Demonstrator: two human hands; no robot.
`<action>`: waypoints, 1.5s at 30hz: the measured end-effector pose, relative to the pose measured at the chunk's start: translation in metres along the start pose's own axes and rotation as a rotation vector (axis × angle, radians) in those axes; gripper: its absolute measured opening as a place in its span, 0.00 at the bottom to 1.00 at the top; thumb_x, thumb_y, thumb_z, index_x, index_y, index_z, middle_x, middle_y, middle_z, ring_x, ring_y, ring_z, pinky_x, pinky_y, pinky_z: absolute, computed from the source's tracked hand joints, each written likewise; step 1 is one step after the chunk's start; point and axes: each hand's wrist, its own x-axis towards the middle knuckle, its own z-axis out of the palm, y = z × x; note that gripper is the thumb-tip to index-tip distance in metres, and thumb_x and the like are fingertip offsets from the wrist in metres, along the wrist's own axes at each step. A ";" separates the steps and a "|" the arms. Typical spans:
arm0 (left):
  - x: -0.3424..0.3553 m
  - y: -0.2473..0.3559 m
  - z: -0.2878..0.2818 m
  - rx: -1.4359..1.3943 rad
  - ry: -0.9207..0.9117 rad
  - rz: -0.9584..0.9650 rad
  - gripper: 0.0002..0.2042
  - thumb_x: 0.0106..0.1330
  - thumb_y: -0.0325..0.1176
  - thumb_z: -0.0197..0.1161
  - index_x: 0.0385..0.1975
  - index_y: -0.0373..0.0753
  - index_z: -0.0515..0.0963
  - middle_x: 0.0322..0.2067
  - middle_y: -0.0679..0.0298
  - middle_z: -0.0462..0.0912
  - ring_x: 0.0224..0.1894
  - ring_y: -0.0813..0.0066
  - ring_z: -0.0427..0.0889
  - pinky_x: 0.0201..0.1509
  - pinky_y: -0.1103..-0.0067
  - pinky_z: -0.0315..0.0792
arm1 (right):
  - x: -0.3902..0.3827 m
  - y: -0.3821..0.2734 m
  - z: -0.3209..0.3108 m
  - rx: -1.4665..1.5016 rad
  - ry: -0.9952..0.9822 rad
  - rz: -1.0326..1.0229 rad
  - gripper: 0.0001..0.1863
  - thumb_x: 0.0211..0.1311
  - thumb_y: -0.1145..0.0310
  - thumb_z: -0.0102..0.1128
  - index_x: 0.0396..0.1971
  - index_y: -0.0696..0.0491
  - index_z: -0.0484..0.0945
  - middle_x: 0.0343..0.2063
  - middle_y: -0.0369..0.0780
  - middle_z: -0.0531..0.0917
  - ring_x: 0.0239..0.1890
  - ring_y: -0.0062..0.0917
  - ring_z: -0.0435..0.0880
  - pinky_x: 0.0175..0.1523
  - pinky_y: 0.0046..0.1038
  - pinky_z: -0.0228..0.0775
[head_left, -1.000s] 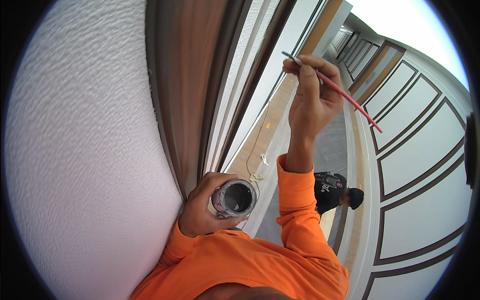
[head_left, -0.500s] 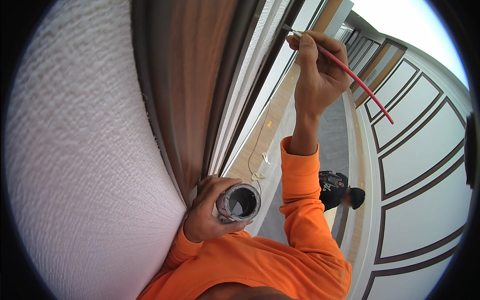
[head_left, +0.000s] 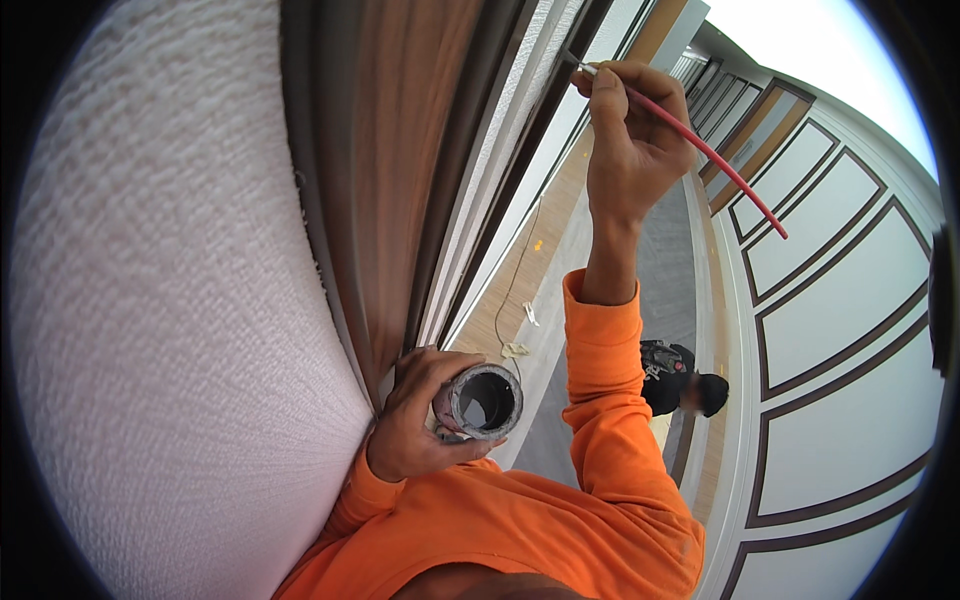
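My right hand is raised high and grips a thin red-handled brush. The brush tip touches the dark edge of a brown wooden door frame. My left hand is low by my chest and holds a small round cup with a dark inside, its mouth facing the camera. Both arms wear orange sleeves. The cup rests close against the foot of the frame.
A white textured wall fills the left. White panelled walls with dark trim curve along the right. Another person in dark clothes crouches on the corridor floor below. Scraps of tape and a thin cord lie on the wooden floor.
My right hand has moved the brush further up and left along the frame edge. The cup in my left hand has tilted slightly; the view has shifted closer to the frame.
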 end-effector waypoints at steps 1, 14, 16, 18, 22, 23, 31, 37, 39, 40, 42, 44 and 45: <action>0.000 0.000 0.000 -0.001 -0.001 0.000 0.42 0.45 0.42 0.85 0.61 0.37 0.73 0.51 0.59 0.82 0.53 0.62 0.79 0.65 0.65 0.62 | -0.002 0.000 0.001 -0.013 0.005 0.010 0.07 0.62 0.82 0.65 0.40 0.63 0.81 0.34 0.41 0.87 0.34 0.19 0.86 0.42 0.20 0.79; 0.000 0.000 0.001 0.000 0.002 -0.008 0.40 0.45 0.42 0.85 0.60 0.38 0.74 0.51 0.60 0.82 0.53 0.63 0.79 0.66 0.65 0.62 | 0.004 0.004 -0.002 -0.099 -0.019 -0.048 0.06 0.65 0.79 0.65 0.40 0.60 0.82 0.33 0.41 0.88 0.37 0.24 0.90 0.46 0.22 0.83; 0.002 0.002 0.000 0.005 0.004 -0.008 0.40 0.45 0.42 0.85 0.60 0.38 0.74 0.51 0.60 0.81 0.53 0.63 0.79 0.66 0.65 0.62 | 0.003 0.001 0.000 -0.069 -0.002 0.024 0.08 0.60 0.81 0.66 0.39 0.62 0.82 0.33 0.38 0.86 0.37 0.18 0.85 0.47 0.20 0.78; 0.002 0.003 -0.002 0.009 -0.003 -0.008 0.40 0.45 0.42 0.85 0.61 0.38 0.74 0.51 0.60 0.81 0.53 0.62 0.79 0.66 0.65 0.62 | 0.002 -0.001 0.001 -0.070 -0.001 0.021 0.08 0.60 0.81 0.66 0.39 0.62 0.82 0.33 0.38 0.86 0.37 0.18 0.85 0.47 0.21 0.78; 0.004 0.005 -0.005 0.007 -0.021 -0.009 0.41 0.46 0.42 0.84 0.61 0.38 0.73 0.52 0.60 0.81 0.53 0.62 0.79 0.66 0.65 0.62 | 0.010 -0.002 0.002 -0.027 0.012 -0.049 0.08 0.60 0.81 0.66 0.39 0.62 0.83 0.33 0.38 0.86 0.36 0.18 0.85 0.47 0.21 0.78; 0.003 0.004 -0.005 0.007 -0.021 -0.012 0.41 0.46 0.42 0.84 0.61 0.38 0.73 0.52 0.60 0.81 0.53 0.62 0.79 0.66 0.64 0.62 | 0.011 -0.001 0.003 -0.023 0.016 -0.041 0.08 0.60 0.81 0.66 0.39 0.62 0.83 0.33 0.38 0.86 0.36 0.18 0.85 0.47 0.21 0.78; 0.003 0.002 -0.004 -0.002 -0.019 -0.005 0.41 0.46 0.42 0.84 0.61 0.38 0.73 0.52 0.59 0.81 0.53 0.62 0.79 0.66 0.65 0.62 | 0.012 -0.002 0.002 -0.102 0.003 -0.033 0.08 0.59 0.81 0.67 0.38 0.61 0.83 0.32 0.38 0.86 0.36 0.18 0.85 0.46 0.20 0.78; 0.000 0.000 -0.002 0.003 -0.007 -0.004 0.41 0.45 0.43 0.84 0.61 0.38 0.74 0.51 0.59 0.81 0.53 0.63 0.79 0.65 0.66 0.62 | 0.007 0.005 0.004 -0.053 -0.004 -0.055 0.08 0.58 0.80 0.66 0.38 0.61 0.84 0.32 0.38 0.87 0.36 0.18 0.85 0.46 0.20 0.79; 0.000 -0.001 -0.002 -0.008 -0.008 0.000 0.41 0.45 0.43 0.84 0.61 0.38 0.73 0.51 0.60 0.81 0.53 0.63 0.79 0.66 0.66 0.62 | 0.006 0.006 0.003 -0.066 -0.005 -0.068 0.08 0.58 0.81 0.66 0.38 0.61 0.84 0.32 0.38 0.87 0.36 0.18 0.86 0.46 0.20 0.79; -0.001 -0.001 -0.002 -0.013 -0.008 0.002 0.41 0.45 0.43 0.85 0.61 0.38 0.73 0.51 0.60 0.81 0.53 0.63 0.79 0.66 0.66 0.62 | 0.005 0.006 0.003 -0.073 -0.006 -0.074 0.08 0.57 0.81 0.66 0.38 0.61 0.84 0.31 0.38 0.87 0.36 0.18 0.86 0.45 0.20 0.80; -0.001 -0.001 -0.002 -0.004 -0.011 0.001 0.41 0.45 0.43 0.85 0.61 0.38 0.73 0.51 0.60 0.81 0.53 0.63 0.79 0.66 0.66 0.62 | 0.004 0.006 0.003 -0.062 0.000 -0.072 0.08 0.57 0.81 0.66 0.38 0.61 0.84 0.32 0.38 0.87 0.36 0.18 0.86 0.45 0.20 0.79; -0.002 -0.001 -0.001 0.003 -0.013 -0.003 0.42 0.45 0.43 0.85 0.61 0.38 0.73 0.51 0.60 0.82 0.53 0.63 0.79 0.66 0.65 0.62 | 0.002 0.006 0.003 -0.057 0.002 -0.069 0.08 0.57 0.81 0.66 0.38 0.61 0.84 0.32 0.38 0.87 0.36 0.18 0.86 0.45 0.20 0.79; -0.003 -0.002 -0.001 0.005 -0.013 -0.006 0.42 0.45 0.43 0.85 0.62 0.38 0.73 0.51 0.60 0.82 0.53 0.63 0.79 0.66 0.65 0.62 | 0.002 0.006 0.003 -0.058 0.002 -0.068 0.08 0.57 0.81 0.66 0.38 0.61 0.84 0.32 0.38 0.87 0.36 0.18 0.86 0.45 0.20 0.79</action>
